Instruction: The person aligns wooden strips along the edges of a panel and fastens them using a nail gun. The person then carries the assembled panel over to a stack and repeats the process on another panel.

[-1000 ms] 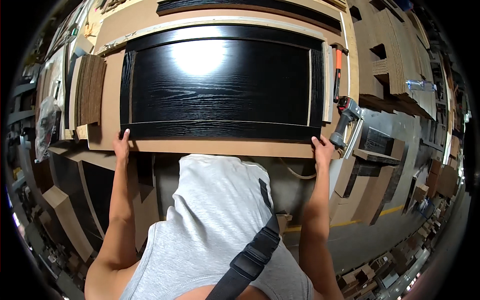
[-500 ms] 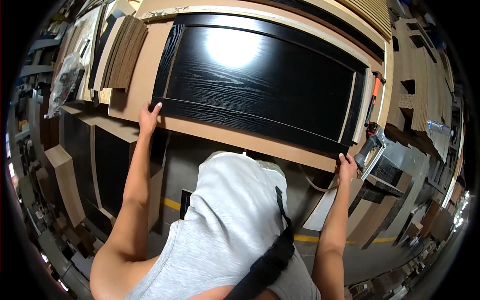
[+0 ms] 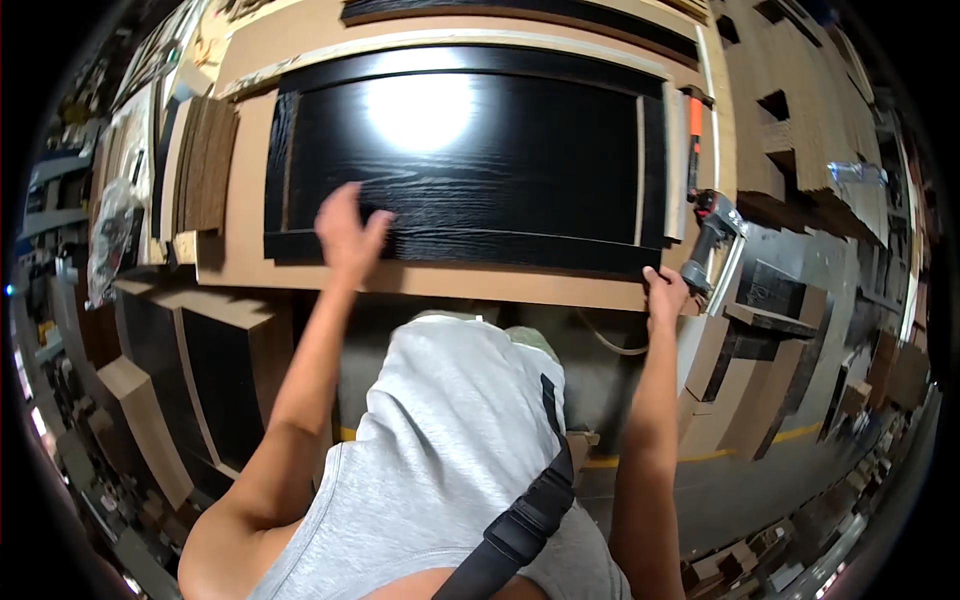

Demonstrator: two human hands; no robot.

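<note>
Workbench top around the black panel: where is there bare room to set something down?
Bare brown board lies between the black panel and the stacked strips, and along the near edge between left hand and right hand. The right side is crowded by the nail gun.
</note>
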